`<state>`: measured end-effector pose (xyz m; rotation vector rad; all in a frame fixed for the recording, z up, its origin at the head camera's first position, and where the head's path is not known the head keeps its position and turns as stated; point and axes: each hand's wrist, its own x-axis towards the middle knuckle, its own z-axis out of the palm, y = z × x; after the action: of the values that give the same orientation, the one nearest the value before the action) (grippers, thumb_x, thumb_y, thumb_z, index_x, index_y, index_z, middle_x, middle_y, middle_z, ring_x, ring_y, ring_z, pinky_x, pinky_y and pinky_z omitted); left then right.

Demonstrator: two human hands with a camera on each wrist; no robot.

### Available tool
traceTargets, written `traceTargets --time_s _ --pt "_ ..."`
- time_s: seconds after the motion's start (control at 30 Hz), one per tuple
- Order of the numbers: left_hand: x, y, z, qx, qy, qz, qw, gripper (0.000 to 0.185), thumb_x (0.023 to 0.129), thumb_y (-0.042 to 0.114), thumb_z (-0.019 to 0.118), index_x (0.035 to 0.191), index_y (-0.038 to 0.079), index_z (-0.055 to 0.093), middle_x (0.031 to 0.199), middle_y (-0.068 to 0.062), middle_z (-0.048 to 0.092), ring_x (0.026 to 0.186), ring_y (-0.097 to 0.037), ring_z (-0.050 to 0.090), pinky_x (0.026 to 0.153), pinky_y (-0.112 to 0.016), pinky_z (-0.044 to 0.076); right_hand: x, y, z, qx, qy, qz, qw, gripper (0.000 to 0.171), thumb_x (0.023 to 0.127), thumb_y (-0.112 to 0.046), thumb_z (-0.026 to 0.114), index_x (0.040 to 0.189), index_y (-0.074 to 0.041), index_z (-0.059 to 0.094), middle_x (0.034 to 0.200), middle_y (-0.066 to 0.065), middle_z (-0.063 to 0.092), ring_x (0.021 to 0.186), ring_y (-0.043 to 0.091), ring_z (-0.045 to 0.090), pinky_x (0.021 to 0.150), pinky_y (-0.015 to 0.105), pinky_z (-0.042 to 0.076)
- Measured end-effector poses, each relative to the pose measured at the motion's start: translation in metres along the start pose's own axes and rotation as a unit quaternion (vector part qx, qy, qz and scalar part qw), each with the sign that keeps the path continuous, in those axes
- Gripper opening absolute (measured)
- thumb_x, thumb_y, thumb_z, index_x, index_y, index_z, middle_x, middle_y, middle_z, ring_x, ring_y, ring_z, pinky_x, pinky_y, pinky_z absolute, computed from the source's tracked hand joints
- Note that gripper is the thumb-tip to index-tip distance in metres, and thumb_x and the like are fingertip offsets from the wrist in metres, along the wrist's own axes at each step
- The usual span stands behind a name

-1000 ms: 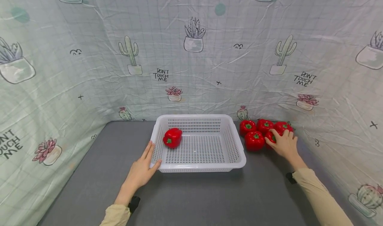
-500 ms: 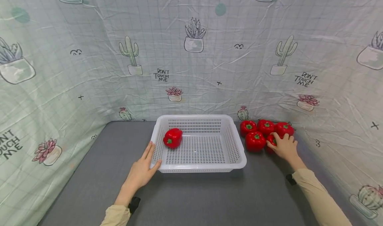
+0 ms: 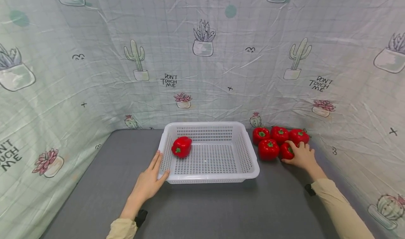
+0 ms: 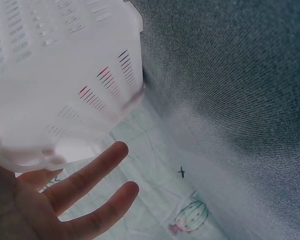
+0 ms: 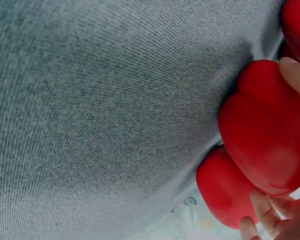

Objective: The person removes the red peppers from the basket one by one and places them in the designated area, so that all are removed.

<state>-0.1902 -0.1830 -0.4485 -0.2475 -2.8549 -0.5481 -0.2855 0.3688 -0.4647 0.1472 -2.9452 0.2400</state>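
Observation:
A white perforated basket point(image 3: 250, 168) sits on the grey tabletop with one red bell pepper point(image 3: 181, 146) in its left side. My left hand point(image 3: 149, 181) lies flat against the basket's front left corner point(image 4: 65, 100), fingers point(image 4: 90, 172) straight. Several red peppers cluster right of the basket, among them a front one point(image 3: 268, 149) and back ones point(image 3: 280, 133). My right hand point(image 3: 302, 155) curls round the nearest pepper point(image 3: 286, 151), which fills the right wrist view point(image 5: 262, 130) with fingertips point(image 5: 262, 210) under it.
A cactus-print cloth point(image 3: 202, 56) walls the grey table point(image 3: 215, 207) at the back and both sides. The pepper cluster sits close to the right back corner of the cloth.
My right hand has drawn slightly back toward me and closed round the near pepper. The left hand and basket have stayed put.

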Motion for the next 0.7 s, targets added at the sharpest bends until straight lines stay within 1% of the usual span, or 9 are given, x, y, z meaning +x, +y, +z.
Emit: traceTargets --time_s 0.1,0.37,0.53,0.7 --pt "-0.0007 0.0004 0.0003 0.003 0.0 0.0 1.0 0.071 0.085 0.039 0.053 0.142 0.008 0.023 0.149 -0.008 0.021 0.071 -0.022 0.057 0.056 -0.032 0.044 0.0007 -0.0005 0.0022 0.003 0.002 -0.001 1.0 0.079 0.065 -0.043 0.073 0.125 -0.009 0.036 0.096 0.032 0.04 0.09 0.049 0.035 0.065 0.056 0.03" --pt "-0.0014 0.0013 0.0003 0.005 -0.001 -0.005 1.0 0.071 0.085 0.039 0.053 0.142 0.009 0.022 0.149 -0.008 0.02 0.073 -0.023 0.057 0.057 -0.034 0.044 0.0014 -0.0021 0.0045 0.008 0.018 0.001 1.0 0.083 0.062 -0.043 0.074 0.127 -0.011 0.033 0.096 0.032 0.041 0.091 0.049 0.036 0.065 0.057 0.031" --pt "-0.0006 0.001 -0.0001 0.004 -0.003 -0.005 1.0 0.071 0.085 0.039 0.053 0.142 0.009 0.022 0.149 -0.009 0.02 0.072 -0.023 0.057 0.056 -0.031 0.043 -0.0012 -0.0001 0.0023 0.005 0.022 0.002 1.0 0.086 0.06 -0.044 0.076 0.128 -0.014 0.032 0.093 0.03 0.042 0.088 0.046 0.038 0.063 0.053 0.031" --pt "-0.0007 0.0003 0.0001 0.003 0.002 -0.002 1.0 0.071 0.085 0.038 0.054 0.142 0.008 0.023 0.149 -0.009 0.021 0.074 -0.024 0.058 0.059 -0.035 0.047 -0.0048 0.0006 -0.0025 -0.002 0.029 -0.009 1.0 0.083 0.061 -0.044 0.075 0.126 -0.013 0.035 0.094 0.028 0.043 0.088 0.045 0.037 0.063 0.053 0.031"
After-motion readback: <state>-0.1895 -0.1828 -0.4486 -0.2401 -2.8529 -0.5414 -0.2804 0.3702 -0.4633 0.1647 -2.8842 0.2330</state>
